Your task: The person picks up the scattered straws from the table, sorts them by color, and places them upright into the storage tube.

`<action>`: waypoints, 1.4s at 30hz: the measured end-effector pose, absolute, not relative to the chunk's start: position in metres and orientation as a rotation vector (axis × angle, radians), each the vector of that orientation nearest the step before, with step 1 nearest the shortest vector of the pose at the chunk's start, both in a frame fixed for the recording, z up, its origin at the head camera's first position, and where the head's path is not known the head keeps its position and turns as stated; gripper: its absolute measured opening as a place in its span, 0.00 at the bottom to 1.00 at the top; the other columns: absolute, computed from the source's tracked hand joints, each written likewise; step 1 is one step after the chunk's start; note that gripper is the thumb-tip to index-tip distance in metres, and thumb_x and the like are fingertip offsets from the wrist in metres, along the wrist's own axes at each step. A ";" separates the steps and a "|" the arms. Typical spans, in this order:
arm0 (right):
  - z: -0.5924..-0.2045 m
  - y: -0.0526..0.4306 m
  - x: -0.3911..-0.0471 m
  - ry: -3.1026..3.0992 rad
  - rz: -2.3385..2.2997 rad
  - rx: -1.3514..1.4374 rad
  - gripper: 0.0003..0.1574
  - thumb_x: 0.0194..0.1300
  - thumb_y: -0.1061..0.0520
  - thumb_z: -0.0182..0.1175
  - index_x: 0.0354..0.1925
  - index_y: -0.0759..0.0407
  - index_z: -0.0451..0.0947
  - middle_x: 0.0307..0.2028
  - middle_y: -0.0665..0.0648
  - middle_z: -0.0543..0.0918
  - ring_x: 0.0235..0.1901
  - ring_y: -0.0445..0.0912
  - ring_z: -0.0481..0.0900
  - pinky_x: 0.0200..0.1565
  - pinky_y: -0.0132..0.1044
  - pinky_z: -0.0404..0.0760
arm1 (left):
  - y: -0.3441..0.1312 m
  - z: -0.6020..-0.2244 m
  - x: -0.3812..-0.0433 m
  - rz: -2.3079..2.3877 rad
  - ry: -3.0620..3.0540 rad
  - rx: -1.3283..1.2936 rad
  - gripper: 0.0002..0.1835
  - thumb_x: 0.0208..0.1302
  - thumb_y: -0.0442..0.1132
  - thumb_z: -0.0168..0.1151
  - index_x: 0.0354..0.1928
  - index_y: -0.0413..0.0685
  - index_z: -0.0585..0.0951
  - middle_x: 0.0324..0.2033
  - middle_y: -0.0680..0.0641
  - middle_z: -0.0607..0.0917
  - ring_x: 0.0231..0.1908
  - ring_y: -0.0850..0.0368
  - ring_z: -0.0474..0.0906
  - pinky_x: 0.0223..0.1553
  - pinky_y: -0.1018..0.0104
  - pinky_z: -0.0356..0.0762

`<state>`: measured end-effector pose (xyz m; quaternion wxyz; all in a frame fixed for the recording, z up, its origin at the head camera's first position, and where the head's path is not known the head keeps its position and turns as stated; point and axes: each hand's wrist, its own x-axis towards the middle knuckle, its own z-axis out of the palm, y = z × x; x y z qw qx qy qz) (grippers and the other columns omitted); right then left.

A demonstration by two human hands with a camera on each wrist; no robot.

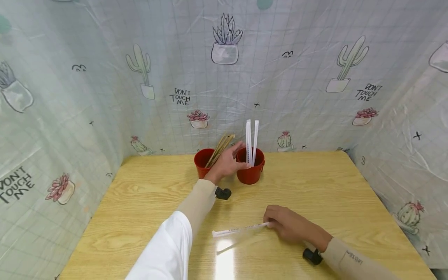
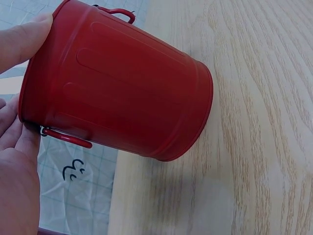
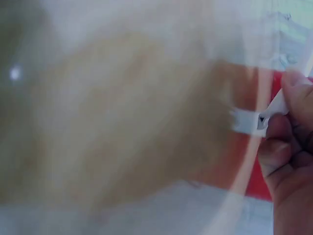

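Note:
In the head view, my left hand (image 1: 229, 161) holds the right red bucket (image 1: 249, 177) at its rim, thumb on the near side and fingers round the left. The left wrist view shows the thumb and fingers on two sides of the rim of this bucket (image 2: 132, 83). Two white paper-wrapped straws (image 1: 249, 142) stand up in it. Closer to me, my right hand (image 1: 290, 223) pinches one end of another paper-wrapped straw (image 1: 238, 230), which points left above the table. The right wrist view is largely blurred, with my fingers (image 3: 276, 149) pinching white paper.
A second red bucket (image 1: 200, 161) stands left of the first, partly behind my left hand, with several slender tan sticks (image 1: 220, 149) leaning in it. Both are near the back of the wooden table (image 1: 308, 186). A cactus-print sheet (image 1: 269, 77) hangs behind and along the sides.

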<state>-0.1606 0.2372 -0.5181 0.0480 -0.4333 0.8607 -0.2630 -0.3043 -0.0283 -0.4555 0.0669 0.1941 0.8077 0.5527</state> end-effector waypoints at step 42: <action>-0.408 0.182 -0.271 2.788 -1.800 -0.693 0.05 0.75 0.66 0.59 0.46 0.68 0.79 0.38 0.67 0.83 0.37 0.55 0.80 0.40 0.26 0.80 | -0.028 -0.450 -0.307 1.700 2.394 0.584 0.53 0.60 0.34 0.77 0.82 0.45 0.57 0.77 0.45 0.71 0.77 0.46 0.67 0.79 0.50 0.64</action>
